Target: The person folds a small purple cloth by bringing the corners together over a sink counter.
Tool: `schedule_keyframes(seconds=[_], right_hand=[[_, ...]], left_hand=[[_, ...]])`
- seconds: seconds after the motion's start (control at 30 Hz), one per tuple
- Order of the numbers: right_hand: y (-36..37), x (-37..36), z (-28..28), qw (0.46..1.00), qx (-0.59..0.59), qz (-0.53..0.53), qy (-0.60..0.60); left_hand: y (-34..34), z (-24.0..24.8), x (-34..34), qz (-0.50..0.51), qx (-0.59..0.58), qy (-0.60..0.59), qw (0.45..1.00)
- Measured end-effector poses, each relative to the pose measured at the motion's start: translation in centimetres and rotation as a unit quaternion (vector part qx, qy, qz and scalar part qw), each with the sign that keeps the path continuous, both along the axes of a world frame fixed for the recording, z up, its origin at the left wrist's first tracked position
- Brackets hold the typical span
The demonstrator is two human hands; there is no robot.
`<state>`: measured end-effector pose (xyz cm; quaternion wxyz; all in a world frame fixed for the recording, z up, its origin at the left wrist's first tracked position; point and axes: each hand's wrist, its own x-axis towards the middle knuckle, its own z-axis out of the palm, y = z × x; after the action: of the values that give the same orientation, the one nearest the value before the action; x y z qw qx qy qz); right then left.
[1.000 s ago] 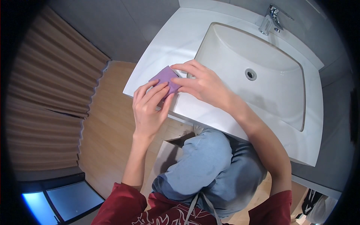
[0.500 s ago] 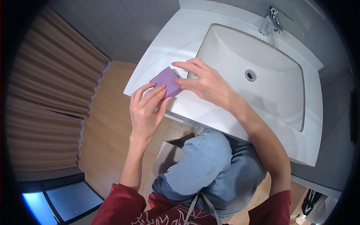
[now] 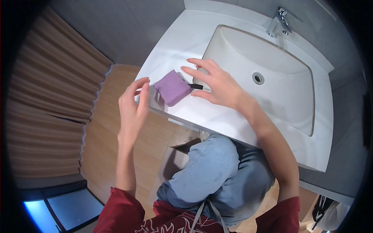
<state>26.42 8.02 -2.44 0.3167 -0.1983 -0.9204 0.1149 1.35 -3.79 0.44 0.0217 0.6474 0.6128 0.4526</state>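
A small purple fabric pouch [image 3: 173, 88] lies on the white countertop, left of the basin. A short black strap [image 3: 196, 86] sticks out from its right side toward the basin. My left hand [image 3: 132, 101] is off the pouch, to its left above the counter's edge, fingers loosely bent and holding nothing. On the other side, my right hand [image 3: 219, 83] hovers with fingers and thumb spread around the strap's end, apart from it as far as I can see.
A white basin [image 3: 268, 89] with a drain is set into the countertop [image 3: 217, 116], and a chrome faucet [image 3: 279, 23] stands behind it. Brown pleated curtains [image 3: 50, 97] hang at the left over a wood-look floor [image 3: 112, 128]. My knees are below the counter's front edge.
Both hands have let go of the pouch. My left hand has moved left and down, and my right hand slightly right. The black strap now shows.
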Motion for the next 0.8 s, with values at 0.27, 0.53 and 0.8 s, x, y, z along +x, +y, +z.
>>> schedule_keyframes(seconds=[0.27, 0.53, 0.8], right_hand=[[1.0, 1.6, -0.5, 0.989, -0.141, -0.027, 0.044], [1.2, 2.9, 0.4, 0.986, -0.161, -0.029, 0.024], [-0.6, 2.7, 2.1, 0.945, -0.319, 0.046, 0.062]], left_hand=[[9.4, 6.0, -0.7, -0.129, -0.443, 0.123, 0.878], [11.8, 6.1, 0.0, -0.168, -0.543, 0.159, 0.807], [5.9, 6.1, 1.3, -0.264, -0.256, -0.08, 0.926]])
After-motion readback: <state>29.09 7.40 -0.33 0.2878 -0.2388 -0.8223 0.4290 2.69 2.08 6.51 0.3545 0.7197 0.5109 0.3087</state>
